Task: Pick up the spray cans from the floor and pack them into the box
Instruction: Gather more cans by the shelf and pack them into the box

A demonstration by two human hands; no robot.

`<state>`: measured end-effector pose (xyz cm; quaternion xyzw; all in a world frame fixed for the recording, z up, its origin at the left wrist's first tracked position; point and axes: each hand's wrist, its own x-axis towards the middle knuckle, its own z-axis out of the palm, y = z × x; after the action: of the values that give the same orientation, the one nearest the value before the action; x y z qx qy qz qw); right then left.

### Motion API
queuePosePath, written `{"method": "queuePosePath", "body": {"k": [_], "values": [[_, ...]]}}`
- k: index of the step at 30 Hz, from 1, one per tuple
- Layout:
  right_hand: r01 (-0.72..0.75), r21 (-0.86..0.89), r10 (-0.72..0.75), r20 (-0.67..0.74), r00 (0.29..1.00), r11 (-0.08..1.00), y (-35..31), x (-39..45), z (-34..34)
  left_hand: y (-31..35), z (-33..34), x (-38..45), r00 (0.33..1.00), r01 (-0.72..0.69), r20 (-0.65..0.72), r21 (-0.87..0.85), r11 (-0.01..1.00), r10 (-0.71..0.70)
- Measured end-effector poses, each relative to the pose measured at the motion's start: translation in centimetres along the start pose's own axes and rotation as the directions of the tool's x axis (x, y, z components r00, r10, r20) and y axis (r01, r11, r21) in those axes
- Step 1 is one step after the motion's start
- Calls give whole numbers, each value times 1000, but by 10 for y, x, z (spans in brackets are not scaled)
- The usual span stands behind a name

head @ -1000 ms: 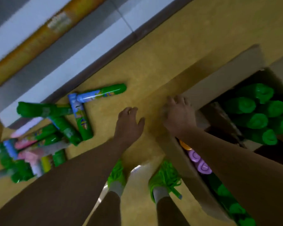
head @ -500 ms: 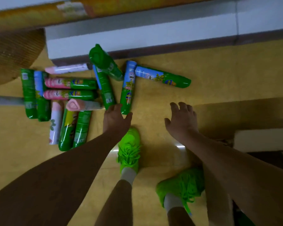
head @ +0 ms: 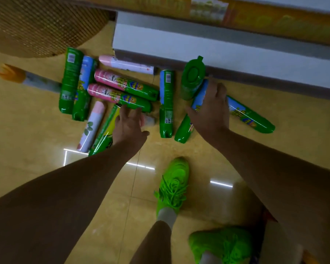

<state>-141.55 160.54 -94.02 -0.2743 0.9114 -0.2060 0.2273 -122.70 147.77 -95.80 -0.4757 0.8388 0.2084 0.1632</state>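
Spray cans (head: 122, 88) strewn on yellow floor (head: 27, 149), none boxed. Left hand (head: 129, 126) spread over pink-capped can (head: 148, 121); right hand (head: 211, 109) curled around blue-green can (head: 185, 128).

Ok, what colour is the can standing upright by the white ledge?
Green all over, cap included; the upright can shows best in the head view.
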Motion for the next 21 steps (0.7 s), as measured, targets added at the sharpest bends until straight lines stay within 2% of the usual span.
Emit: {"method": "queuePosePath", "body": {"k": [4,8,12,18,21], "values": [[-22,113,32,-87,996,993,-23,37,10,-12,15,12,998,-50,-39,-84,995,47],[23,140,-13,-74,997,990,-28,53,20,-12,23,23,998,-58,-49,-201,978,50],[52,88,-41,-123,992,995,-31,47,28,-10,24,29,995,-60,-90,-215,975,42],[38,255,6,-172,985,966,-20,20,15,0,-4,21,991,-110,-103,-233,966,87],[36,268,9,-163,987,963,-21,5,-4,15,-29,15,991,-113,-87,-155,982,100]]}}
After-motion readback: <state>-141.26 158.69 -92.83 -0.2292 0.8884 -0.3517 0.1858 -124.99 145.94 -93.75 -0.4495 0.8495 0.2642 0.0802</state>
